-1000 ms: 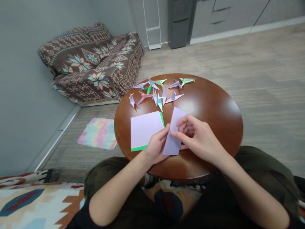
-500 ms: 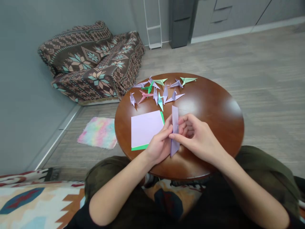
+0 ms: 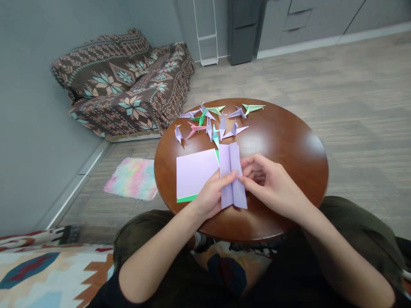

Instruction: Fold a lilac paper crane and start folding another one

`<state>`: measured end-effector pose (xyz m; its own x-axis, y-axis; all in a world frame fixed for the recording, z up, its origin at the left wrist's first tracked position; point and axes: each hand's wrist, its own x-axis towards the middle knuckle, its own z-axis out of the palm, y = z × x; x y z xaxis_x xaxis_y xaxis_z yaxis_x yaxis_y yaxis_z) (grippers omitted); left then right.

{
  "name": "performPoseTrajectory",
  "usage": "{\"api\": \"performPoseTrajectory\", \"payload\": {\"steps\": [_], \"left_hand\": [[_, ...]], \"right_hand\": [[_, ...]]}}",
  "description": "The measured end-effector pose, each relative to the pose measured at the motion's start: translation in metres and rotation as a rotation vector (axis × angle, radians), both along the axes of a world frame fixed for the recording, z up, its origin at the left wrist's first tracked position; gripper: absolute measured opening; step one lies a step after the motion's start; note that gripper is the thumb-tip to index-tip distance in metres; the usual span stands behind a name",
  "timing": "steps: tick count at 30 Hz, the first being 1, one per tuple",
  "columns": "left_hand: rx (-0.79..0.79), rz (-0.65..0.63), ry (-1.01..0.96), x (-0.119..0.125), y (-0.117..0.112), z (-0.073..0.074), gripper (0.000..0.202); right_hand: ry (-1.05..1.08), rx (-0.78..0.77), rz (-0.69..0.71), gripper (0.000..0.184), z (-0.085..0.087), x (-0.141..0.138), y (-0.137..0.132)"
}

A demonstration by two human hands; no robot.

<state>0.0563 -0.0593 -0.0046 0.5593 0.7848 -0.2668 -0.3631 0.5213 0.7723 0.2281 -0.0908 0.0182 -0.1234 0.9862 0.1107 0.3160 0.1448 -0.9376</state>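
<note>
Folded lilac paper (image 3: 237, 191), long axis pointing forward, lies between left hand (image 3: 212, 192) (gripping its middle) and right hand (image 3: 270, 179), pinching its right edge.

The head camera looks forward and down over the table (image 3: 289, 145).

The folded paper (image 3: 235, 159) is lilac, the table (image 3: 289, 145) brown, the rug (image 3: 130, 179) blotched in pastels.

Soft, even light leaves glare on the table (image 3: 285, 145).
</note>
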Motion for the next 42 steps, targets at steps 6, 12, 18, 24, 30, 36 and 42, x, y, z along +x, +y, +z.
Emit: {"api": "performPoseTrajectory", "payload": {"steps": [6, 12, 18, 24, 30, 36, 42], "left_hand": [[0.121, 0.084, 0.052, -0.005, 0.007, -0.002, 0.054], [0.466, 0.071, 0.364, -0.030, 0.035, -0.004, 0.047], [0.530, 0.011, 0.440, -0.051, 0.052, -0.006, 0.048], [0.767, -0.029, 0.505, -0.060, 0.056, 0.007, 0.029], [1.013, -0.147, 0.536, -0.057, 0.050, 0.022, 0.039], [1.209, -0.209, 0.476, -0.052, 0.043, 0.028, 0.045], [1.353, 0.176, 0.730, -0.035, 0.032, 0.026, 0.018]], "right_hand": [[0.005, 0.005, -0.037, 0.017, -0.001, 0.001, 0.004], [0.094, 0.082, -0.152, 0.014, -0.004, 0.022, 0.013], [0.245, 0.021, -0.089, 0.012, -0.018, 0.032, 0.026], [0.048, 0.169, -0.009, 0.012, -0.020, 0.051, 0.031], [-0.065, 0.146, 0.104, 0.017, -0.007, 0.061, 0.025], [-0.349, 0.237, 0.153, 0.012, 0.007, 0.038, 0.020], [-0.426, 0.326, 0.137, 0.012, 0.010, 0.032, 0.017]]}}
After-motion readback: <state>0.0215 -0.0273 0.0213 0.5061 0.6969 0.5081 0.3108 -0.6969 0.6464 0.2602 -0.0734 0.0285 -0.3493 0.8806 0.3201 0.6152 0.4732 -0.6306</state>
